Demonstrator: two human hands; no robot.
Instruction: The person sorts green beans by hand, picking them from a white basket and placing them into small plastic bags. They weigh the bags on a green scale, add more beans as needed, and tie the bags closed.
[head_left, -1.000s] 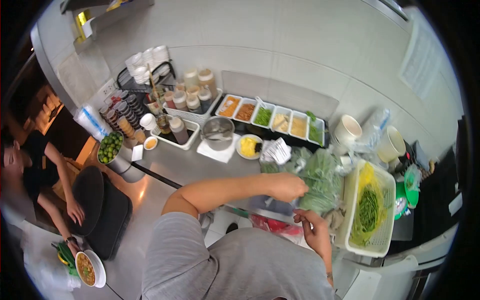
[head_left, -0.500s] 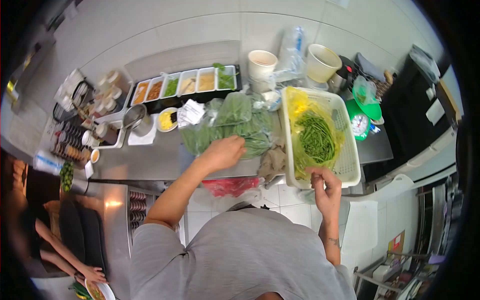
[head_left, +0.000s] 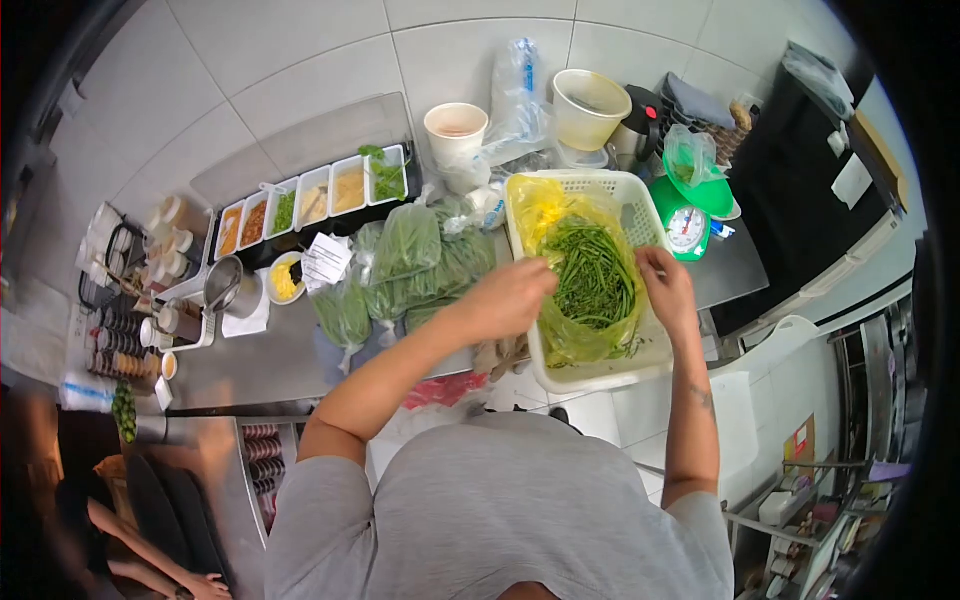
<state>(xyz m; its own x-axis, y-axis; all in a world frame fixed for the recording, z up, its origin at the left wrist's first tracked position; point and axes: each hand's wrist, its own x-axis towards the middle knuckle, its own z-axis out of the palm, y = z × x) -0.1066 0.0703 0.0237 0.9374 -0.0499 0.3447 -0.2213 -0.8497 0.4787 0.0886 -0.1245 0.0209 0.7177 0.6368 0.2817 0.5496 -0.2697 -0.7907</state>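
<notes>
A white plastic basket (head_left: 655, 355) holds an open yellow bag (head_left: 575, 345) full of thin green stalks (head_left: 593, 275). My left hand (head_left: 512, 298) is at the bag's left side, its fingers closed at the bag's edge. At the opposite side my right hand (head_left: 665, 280) has its fingertips pinched together on the bag's right rim. Left of the basket lie several clear bags of green vegetables (head_left: 405, 245) on the steel counter (head_left: 235, 365).
A black tray holds several food containers (head_left: 313, 195) at the back left. Behind the basket stand a tub (head_left: 590, 110) and a white bucket (head_left: 456, 130). A green scale (head_left: 686, 228) is to its right. Another person's forearm (head_left: 140, 545) shows at lower left.
My left hand has moved right, from the bagged vegetables to the yellow bag. My right hand has gone up along the bag's right side, and the bag's mouth is spread wider. The view has shifted.
</notes>
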